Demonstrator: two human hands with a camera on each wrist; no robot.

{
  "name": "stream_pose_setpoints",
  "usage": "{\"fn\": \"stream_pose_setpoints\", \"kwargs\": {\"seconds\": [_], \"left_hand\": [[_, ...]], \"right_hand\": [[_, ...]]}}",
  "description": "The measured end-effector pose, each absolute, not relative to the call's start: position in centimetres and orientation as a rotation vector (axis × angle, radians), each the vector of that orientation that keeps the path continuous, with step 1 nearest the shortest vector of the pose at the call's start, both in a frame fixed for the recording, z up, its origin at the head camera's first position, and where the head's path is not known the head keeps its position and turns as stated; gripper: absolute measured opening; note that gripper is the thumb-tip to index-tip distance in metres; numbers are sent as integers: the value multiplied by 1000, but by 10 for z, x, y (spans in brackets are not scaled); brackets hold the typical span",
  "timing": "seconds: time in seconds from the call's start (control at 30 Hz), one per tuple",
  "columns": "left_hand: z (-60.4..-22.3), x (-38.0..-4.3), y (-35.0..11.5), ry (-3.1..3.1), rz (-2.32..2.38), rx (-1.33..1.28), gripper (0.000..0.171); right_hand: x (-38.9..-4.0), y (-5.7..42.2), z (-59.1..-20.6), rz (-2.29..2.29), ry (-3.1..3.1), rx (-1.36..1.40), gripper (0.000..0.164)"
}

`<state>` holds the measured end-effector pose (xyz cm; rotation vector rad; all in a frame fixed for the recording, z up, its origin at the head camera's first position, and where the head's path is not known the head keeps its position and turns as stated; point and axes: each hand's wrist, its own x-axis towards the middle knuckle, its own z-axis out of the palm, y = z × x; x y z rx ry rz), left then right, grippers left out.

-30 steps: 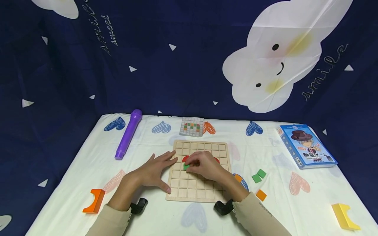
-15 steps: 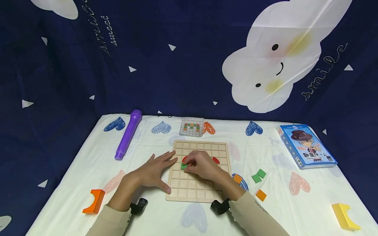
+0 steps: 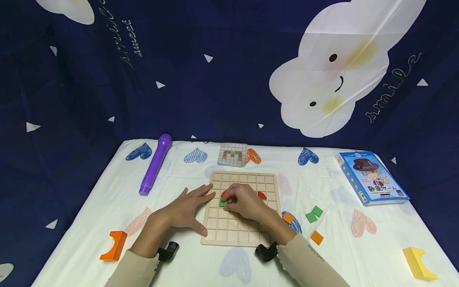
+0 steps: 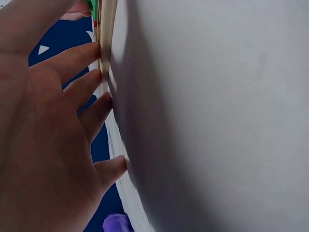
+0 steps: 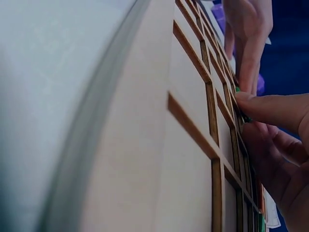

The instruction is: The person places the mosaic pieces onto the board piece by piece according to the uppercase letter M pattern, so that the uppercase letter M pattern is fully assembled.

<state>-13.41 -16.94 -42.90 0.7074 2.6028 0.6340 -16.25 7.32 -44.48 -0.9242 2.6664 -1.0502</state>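
Note:
A wooden grid board (image 3: 233, 236) lies flat in the middle of the table. My left hand (image 3: 183, 209) rests along its left side, fingers spread and straight. In the left wrist view, the fingers of that hand (image 4: 53, 125) reach the board's edge. With thumb and fingers, my right hand (image 3: 247, 202) pinches a green square tile (image 3: 222, 203) at a cell near the board's left side. Red rounded pieces sit on the board: one (image 3: 224, 193) just behind the green tile, partly covered by my fingers, another (image 3: 262, 195) towards the right. My right hand hides the cells between them.
Behind the board lies a small pattern card (image 3: 232, 154). Loose green tiles (image 3: 311, 217) and orange tiles (image 3: 317, 238) are to the right. Around them are a purple tube (image 3: 155, 164), a blue box (image 3: 373, 177), an orange block (image 3: 114, 246) and a yellow block (image 3: 418, 263).
My right hand has shifted slightly left with the green tile, which now lies flatter at a cell in front of the left red piece. My left hand has stayed in place.

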Motion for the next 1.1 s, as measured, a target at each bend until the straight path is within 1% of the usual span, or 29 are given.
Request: {"fn": "stream_pose_setpoints", "kwargs": {"seconds": [0.73, 0.8, 1.03, 1.1], "left_hand": [[-428, -134, -169, 2597, 635, 709, 117], [-429, -135, -169, 2598, 633, 714, 117], [-431, -136, -168, 2596, 637, 690, 117], [-431, -135, -168, 2598, 642, 691, 118]], "right_hand": [[-161, 75, -445, -1067, 2644, -941, 10], [-161, 76, -444, -1086, 2633, -950, 12], [-160, 88, -437, -1210, 2531, -917, 26], [-160, 94, -434, -1228, 2511, -918, 28]]}}
